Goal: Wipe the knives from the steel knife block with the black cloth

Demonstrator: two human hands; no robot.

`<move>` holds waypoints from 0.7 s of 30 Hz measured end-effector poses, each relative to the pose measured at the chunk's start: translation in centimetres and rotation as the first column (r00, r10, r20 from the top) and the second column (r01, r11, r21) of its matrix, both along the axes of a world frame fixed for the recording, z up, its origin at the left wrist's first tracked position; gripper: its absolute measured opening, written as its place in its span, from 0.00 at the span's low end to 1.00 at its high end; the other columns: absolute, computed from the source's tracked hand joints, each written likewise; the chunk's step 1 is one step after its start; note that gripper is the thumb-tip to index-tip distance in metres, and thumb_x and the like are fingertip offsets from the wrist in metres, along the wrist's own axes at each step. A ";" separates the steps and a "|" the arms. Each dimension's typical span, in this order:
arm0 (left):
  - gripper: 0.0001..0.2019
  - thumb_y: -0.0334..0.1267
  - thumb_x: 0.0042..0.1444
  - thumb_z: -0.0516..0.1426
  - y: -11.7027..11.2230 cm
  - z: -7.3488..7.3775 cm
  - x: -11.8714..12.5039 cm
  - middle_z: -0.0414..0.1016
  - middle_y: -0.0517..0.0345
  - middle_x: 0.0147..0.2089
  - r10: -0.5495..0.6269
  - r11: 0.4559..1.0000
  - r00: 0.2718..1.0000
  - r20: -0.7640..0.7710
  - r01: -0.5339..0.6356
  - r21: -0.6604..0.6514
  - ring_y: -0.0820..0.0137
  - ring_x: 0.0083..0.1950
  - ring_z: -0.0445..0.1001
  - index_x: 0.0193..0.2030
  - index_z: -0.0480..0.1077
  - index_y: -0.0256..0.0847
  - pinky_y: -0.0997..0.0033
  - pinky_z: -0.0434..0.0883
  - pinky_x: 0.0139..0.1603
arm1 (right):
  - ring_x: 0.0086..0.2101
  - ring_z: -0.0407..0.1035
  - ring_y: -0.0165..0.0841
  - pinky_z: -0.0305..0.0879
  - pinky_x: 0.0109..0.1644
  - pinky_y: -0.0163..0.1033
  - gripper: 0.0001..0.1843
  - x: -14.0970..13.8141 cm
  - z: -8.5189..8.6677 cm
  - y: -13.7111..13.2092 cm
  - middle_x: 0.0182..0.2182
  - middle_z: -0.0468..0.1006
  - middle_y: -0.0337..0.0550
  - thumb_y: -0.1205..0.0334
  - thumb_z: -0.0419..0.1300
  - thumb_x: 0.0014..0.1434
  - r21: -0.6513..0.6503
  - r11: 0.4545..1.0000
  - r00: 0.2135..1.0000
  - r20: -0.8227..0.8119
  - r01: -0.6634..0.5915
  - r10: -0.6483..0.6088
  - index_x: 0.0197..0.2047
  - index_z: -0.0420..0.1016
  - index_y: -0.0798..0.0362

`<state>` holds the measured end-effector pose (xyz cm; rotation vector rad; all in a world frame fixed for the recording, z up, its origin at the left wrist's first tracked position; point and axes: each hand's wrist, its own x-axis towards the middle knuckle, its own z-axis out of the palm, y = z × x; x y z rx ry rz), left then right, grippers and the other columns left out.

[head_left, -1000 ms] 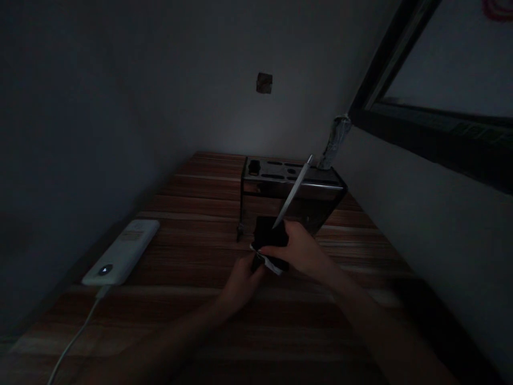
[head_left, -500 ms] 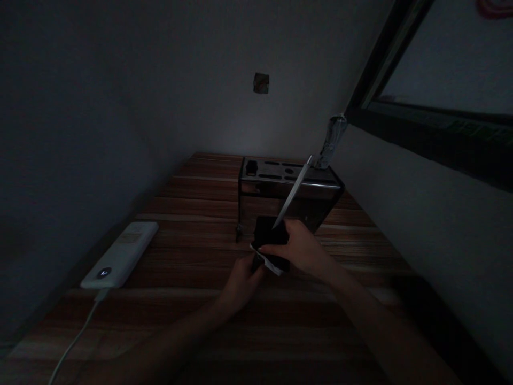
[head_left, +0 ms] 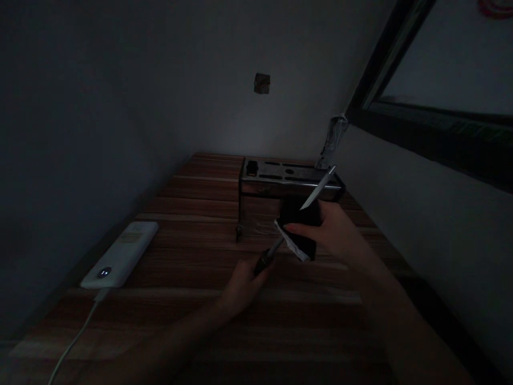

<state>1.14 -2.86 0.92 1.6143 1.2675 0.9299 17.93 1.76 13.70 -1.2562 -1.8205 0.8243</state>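
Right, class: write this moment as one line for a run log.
left hand: holds knife by handle | right hand: dark cloth around blade | knife rack: behind hands on table | power bank: table left

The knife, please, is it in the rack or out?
Out: the left hand holds the knife; the cloth in the right hand wraps its blade.

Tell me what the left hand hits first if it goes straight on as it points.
Probably the dark cloth that the right hand holds round the knife blade: the left hand, gripping the handle, points along it. The knife block looks farther back, though depth is unclear.
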 end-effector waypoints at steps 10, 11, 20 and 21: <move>0.12 0.41 0.54 0.52 -0.2 0.2 0.1 0.71 0.59 0.26 -0.045 0.998 0.995 -0.089 0.049 0.044 0.72 0.27 0.67 0.29 0.70 0.35 0.77 0.61 0.28 | 0.30 0.73 0.38 0.73 0.31 0.41 0.14 3.4 1.7 -0.1 0.30 0.78 0.42 0.57 0.68 0.40 0.007 0.989 0.954 -0.265 0.149 -0.142 0.32 0.75 0.51; 0.12 0.41 0.54 0.52 -0.2 0.2 0.0 0.71 0.58 0.26 -0.051 0.997 0.994 -0.092 0.055 0.049 0.72 0.28 0.68 0.29 0.70 0.35 0.77 0.61 0.28 | 0.30 0.74 0.38 0.73 0.30 0.41 0.14 3.6 1.7 -0.1 0.30 0.78 0.42 0.57 0.69 0.40 0.009 0.988 0.942 -0.302 0.156 -0.146 0.33 0.75 0.51; 0.12 0.41 0.54 0.52 -0.3 0.2 0.0 0.70 0.60 0.24 -0.058 0.997 0.991 -0.120 0.064 0.045 0.73 0.25 0.67 0.28 0.71 0.35 0.78 0.60 0.26 | 0.21 0.71 0.33 0.69 0.17 0.35 0.09 3.9 2.6 -0.5 0.26 0.78 0.40 0.58 0.67 0.43 -0.014 0.984 0.872 -0.460 0.179 -0.165 0.30 0.75 0.49; 0.12 0.41 0.54 0.52 -0.3 0.2 0.0 0.69 0.60 0.24 -0.059 0.997 0.991 -0.122 0.064 0.039 0.73 0.25 0.66 0.28 0.71 0.35 0.78 0.60 0.25 | 0.21 0.71 0.33 0.69 0.17 0.35 0.09 3.8 2.7 -0.5 0.26 0.78 0.40 0.59 0.67 0.43 -0.022 0.985 0.869 -0.468 0.172 -0.163 0.30 0.75 0.50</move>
